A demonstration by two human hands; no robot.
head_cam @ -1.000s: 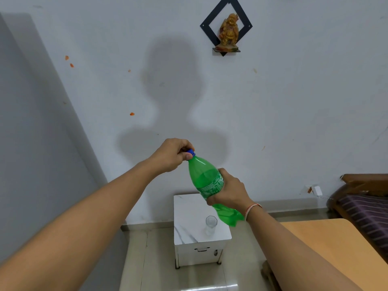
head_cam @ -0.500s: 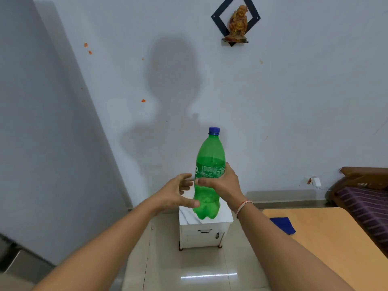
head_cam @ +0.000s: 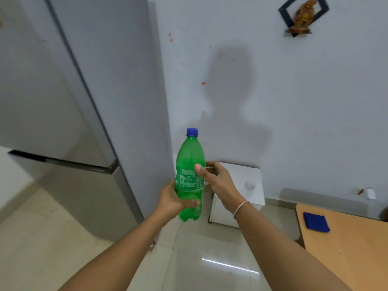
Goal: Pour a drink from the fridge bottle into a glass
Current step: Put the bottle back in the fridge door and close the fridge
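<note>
A person's two bare forearms reach forward from the bottom of the view, both hands on a green plastic soda bottle (head_cam: pixel 190 175) held upright in the air above a pale tiled floor (head_cam: pixel 199 248). The bottle has a blue screw cap (head_cam: pixel 192 131) in place, a green printed label around its middle, and green liquid filling its lower part. The left hand (head_cam: pixel 174 201) wraps around the bottle's lower body, fingers curled across the front just under the label. The right hand (head_cam: pixel 218 181) holds the label area from the right side, thumb pressed on the front and fingers curled loosely behind; a thin orange and white thread bracelet (head_cam: pixel 240 207) circles that wrist. Behind the right hand stands a small white side table (head_cam: pixel 255 194) against a pale wall, and a clear drinking glass (head_cam: pixel 249 185) sits on its top, well apart from the bottle. A tall grey refrigerator (head_cam: pixel 84 101), doors closed, fills the left side. At lower right is a wooden table (head_cam: pixel 346 248) with a folded blue cloth (head_cam: pixel 316 222) on it. High on the wall hangs a small golden figurine (head_cam: pixel 304 14) on a black diamond-shaped shelf.
</note>
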